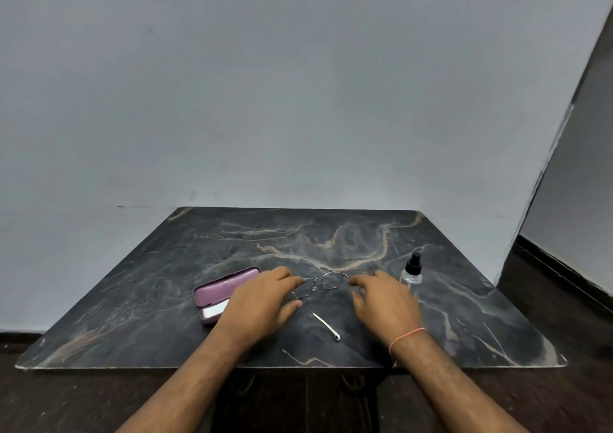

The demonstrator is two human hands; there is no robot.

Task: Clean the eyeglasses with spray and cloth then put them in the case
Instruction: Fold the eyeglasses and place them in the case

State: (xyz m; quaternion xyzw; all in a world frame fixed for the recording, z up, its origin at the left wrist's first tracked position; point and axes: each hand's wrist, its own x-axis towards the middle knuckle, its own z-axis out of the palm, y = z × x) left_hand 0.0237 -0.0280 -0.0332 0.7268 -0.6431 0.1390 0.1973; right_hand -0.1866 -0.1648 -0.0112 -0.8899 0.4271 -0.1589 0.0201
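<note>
Thin metal-framed eyeglasses (324,281) lie on the dark marble table (149,300), with one temple stretched toward me and ending in a white tip. My left hand (262,300) reaches the frame's left end with its fingertips, thumb spread apart below. My right hand (384,300) touches the frame's right end with relaxed fingers. The pink case (225,285) lies open just left of my left hand, and a white cloth (214,311) sits inside it. A clear spray bottle (411,275) with a black nozzle stands upright just right of my right hand.
The table's back edge meets a plain grey wall (298,100). Dark floor (564,316) shows to the right and below the table's front edge. A thin orange thread circles my right wrist.
</note>
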